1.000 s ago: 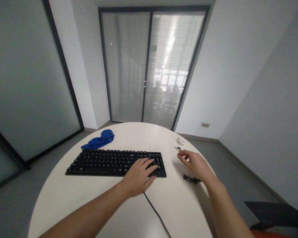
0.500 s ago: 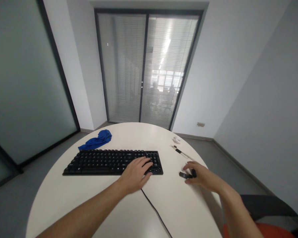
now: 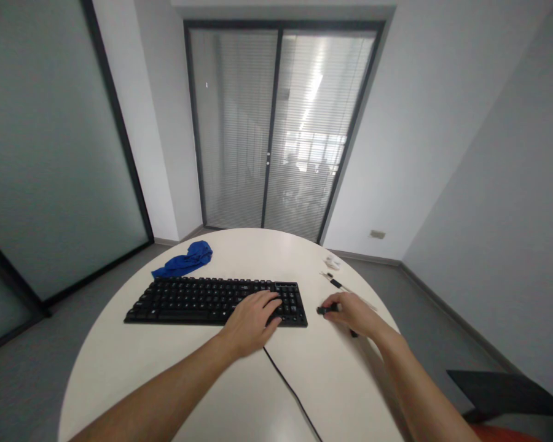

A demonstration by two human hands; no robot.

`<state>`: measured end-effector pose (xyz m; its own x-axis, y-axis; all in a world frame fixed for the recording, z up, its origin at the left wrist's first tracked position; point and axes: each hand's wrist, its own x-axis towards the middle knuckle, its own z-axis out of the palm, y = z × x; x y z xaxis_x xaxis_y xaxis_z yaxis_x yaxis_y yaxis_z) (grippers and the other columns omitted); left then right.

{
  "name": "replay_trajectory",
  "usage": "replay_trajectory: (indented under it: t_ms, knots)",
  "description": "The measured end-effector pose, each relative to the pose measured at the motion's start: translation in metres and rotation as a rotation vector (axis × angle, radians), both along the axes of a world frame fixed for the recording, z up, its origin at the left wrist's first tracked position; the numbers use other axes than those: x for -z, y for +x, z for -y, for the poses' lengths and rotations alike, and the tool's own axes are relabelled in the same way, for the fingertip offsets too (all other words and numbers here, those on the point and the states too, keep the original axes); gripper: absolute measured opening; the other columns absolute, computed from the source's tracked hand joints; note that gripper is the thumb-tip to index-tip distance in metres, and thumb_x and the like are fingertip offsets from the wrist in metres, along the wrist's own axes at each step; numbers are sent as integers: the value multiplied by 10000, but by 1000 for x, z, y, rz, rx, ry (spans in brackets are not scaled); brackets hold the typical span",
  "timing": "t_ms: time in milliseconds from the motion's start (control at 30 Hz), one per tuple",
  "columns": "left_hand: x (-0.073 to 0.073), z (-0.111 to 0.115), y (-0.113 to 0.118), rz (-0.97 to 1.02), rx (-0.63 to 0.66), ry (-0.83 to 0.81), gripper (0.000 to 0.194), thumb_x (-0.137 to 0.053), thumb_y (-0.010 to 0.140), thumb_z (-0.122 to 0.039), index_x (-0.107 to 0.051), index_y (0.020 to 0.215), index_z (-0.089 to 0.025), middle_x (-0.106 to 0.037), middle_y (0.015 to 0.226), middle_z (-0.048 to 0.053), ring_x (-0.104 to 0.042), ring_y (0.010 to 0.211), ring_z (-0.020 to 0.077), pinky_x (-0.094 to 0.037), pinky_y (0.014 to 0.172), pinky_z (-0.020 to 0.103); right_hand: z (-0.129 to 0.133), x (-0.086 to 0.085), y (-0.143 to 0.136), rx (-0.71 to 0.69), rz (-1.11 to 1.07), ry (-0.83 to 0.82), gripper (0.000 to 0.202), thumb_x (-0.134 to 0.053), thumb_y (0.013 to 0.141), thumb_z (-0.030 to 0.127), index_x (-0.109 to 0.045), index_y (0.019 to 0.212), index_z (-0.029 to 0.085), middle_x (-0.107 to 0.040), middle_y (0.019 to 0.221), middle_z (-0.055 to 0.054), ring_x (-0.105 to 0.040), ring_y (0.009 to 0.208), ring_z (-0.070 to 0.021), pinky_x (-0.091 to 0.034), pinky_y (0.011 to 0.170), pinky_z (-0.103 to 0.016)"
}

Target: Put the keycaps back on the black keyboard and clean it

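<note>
A black keyboard (image 3: 184, 301) lies on the round white table (image 3: 188, 368). My left hand (image 3: 252, 322) rests flat over the keyboard's right end, fingers stretched across the number keys and the thumb near the front edge. Right of the keyboard, my right hand (image 3: 350, 314) is closed on a small black object (image 3: 324, 310) at the tabletop; its exact kind is too small to make out. Another small black piece (image 3: 354, 333) shows beneath that hand, partly hidden.
A crumpled blue cloth (image 3: 184, 261) lies behind the keyboard's left end. Beyond my right hand are a thin light stick with a black section (image 3: 335, 283) and a small white item (image 3: 332, 263). A black cable (image 3: 290, 388) runs toward me. A chair (image 3: 507, 393) stands at the right.
My right hand has moved left, closer to the keyboard, and its fingers have closed on the small black object. My left hand stays on the keyboard. The view has shifted slightly.
</note>
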<state>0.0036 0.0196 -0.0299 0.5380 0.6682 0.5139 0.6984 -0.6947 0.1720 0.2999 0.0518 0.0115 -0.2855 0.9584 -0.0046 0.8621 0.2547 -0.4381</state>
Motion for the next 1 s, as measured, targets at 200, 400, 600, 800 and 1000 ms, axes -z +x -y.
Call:
replay_trajectory:
  t_ms: [200, 400, 600, 800, 1000]
  knots:
    - [-2, -3, -6, 17, -24, 7, 344, -536, 942, -265, -586, 1274, -191, -604, 1343, 94, -539, 1251, 265, -445, 1082, 466, -20, -15, -14, -48, 68, -65, 137, -755, 676, 226, -803, 803, 246, -772, 774, -24, -687, 745, -226, -490, 706, -300]
    - [-5, -4, -9, 44, -26, -15, 330, -548, 922, -225, -594, 1246, -187, -630, 1284, 89, -565, 1191, 252, -473, 1040, 441, -1, -21, -45, -146, -136, 158, 262, -663, 842, 352, -773, 1048, 231, -745, 1041, -72, -661, 950, -250, -497, 781, -316]
    - [-8, -3, -8, 93, 7, -42, 299, -600, 880, -217, -625, 1178, -201, -671, 1174, 69, -593, 1099, 235, -499, 975, 403, 17, -4, -72, -287, -207, 149, 185, -719, 815, 307, -764, 982, 244, -739, 907, -30, -656, 842, -204, -486, 769, -292]
    - [-8, -2, -10, 62, 89, -12, 205, -578, 916, -232, -686, 1090, -228, -694, 1075, 51, -605, 1039, 216, -506, 911, 378, 15, 6, -75, -286, -167, 184, 118, -731, 812, 321, -738, 903, 247, -719, 884, -12, -643, 845, -195, -474, 746, -280]
    - [-7, -3, -11, 7, 110, -11, 184, -566, 959, -247, -717, 1063, -249, -709, 1051, 28, -604, 1010, 202, -497, 863, 354, 13, 7, -74, -350, -155, 208, 109, -697, 868, 345, -760, 899, 263, -725, 898, -16, -639, 890, -203, -472, 795, -287]
